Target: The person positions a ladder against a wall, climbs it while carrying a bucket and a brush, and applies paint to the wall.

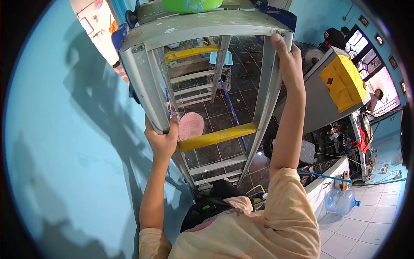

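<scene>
A metal stepladder (207,26) with yellow steps stands right in front of me. Its left rail is wrapped by my left hand (161,140), about level with the nearer yellow step (217,136). Higher up, my right hand (288,60) is closed on the right rail, just under the top platform, with the thumb on the near face. The backs of the fingers on both hands are partly hidden by the rails. On the platform sits a bright green container (192,5), cut off by the top of the view.
A light blue wall (73,142) runs close along the left. Below are dark floor tiles, a pink round item (191,125) and a blue pole (230,101). A fridge (297,103) with a yellow cover, a water jug (342,202) and two other people are on the right.
</scene>
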A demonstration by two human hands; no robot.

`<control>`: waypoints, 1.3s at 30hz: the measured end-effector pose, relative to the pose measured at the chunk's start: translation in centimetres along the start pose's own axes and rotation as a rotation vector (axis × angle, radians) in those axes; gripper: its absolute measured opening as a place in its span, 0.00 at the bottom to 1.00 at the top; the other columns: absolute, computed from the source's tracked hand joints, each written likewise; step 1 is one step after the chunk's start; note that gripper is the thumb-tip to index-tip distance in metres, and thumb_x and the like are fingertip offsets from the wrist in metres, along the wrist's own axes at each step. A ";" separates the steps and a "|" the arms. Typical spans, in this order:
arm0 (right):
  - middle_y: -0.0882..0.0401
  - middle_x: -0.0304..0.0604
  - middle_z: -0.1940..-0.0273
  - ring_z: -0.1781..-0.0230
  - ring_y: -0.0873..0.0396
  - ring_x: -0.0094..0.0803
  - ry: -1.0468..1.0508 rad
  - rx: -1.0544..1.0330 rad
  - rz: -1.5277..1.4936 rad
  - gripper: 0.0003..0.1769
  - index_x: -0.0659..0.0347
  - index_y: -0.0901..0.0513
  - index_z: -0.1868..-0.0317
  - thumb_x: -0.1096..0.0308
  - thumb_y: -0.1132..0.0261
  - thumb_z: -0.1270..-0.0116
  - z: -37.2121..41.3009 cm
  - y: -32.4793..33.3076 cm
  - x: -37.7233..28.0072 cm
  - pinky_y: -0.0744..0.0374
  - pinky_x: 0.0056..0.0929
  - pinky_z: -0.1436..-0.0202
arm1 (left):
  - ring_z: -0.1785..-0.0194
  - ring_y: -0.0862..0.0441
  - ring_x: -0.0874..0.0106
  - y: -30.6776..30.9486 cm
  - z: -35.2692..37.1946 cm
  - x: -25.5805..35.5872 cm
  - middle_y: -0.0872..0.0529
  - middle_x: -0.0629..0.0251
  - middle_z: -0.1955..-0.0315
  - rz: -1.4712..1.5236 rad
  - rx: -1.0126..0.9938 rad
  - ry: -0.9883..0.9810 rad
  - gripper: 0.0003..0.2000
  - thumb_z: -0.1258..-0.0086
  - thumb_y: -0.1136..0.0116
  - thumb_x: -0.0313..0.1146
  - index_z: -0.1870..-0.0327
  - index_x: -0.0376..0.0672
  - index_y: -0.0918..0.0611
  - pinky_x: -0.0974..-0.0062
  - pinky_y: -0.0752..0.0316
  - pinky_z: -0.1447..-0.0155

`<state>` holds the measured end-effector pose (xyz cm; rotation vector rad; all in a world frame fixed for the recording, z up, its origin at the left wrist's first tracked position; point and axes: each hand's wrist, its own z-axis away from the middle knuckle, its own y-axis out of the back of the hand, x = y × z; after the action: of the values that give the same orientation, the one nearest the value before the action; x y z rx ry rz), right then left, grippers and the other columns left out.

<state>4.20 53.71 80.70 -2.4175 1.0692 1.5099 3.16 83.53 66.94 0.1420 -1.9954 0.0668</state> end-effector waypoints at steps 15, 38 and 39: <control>0.16 0.44 0.70 0.78 0.22 0.18 0.119 0.002 -0.125 0.39 0.65 0.18 0.64 0.31 0.49 0.39 -0.1 -0.6 2.5 0.23 0.17 0.78 | 0.72 0.19 0.72 0.4 0.2 0.3 0.21 0.59 0.70 0.030 0.006 0.065 0.17 0.44 0.41 0.19 0.55 0.29 0.31 0.76 0.21 0.68; 0.23 0.33 0.74 0.74 0.29 0.16 0.055 0.018 -0.251 0.32 0.68 0.20 0.64 0.40 0.42 0.36 0.9 -0.5 0.7 0.31 0.16 0.71 | 0.75 0.19 0.72 0.2 0.4 0.6 0.19 0.59 0.74 -0.004 0.038 0.014 0.13 0.43 0.40 0.21 0.59 0.26 0.26 0.77 0.23 0.70; 0.23 0.33 0.74 0.74 0.29 0.16 0.049 0.019 -0.252 0.32 0.68 0.20 0.64 0.40 0.42 0.36 1.1 -0.6 0.7 0.31 0.16 0.71 | 0.75 0.19 0.72 0.3 0.4 0.5 0.19 0.59 0.75 -0.006 0.025 0.013 0.13 0.43 0.40 0.21 0.58 0.26 0.26 0.77 0.23 0.70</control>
<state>3.87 54.26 79.39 -2.4765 0.7468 1.3601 2.52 83.77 67.19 0.1633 -1.9813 0.0887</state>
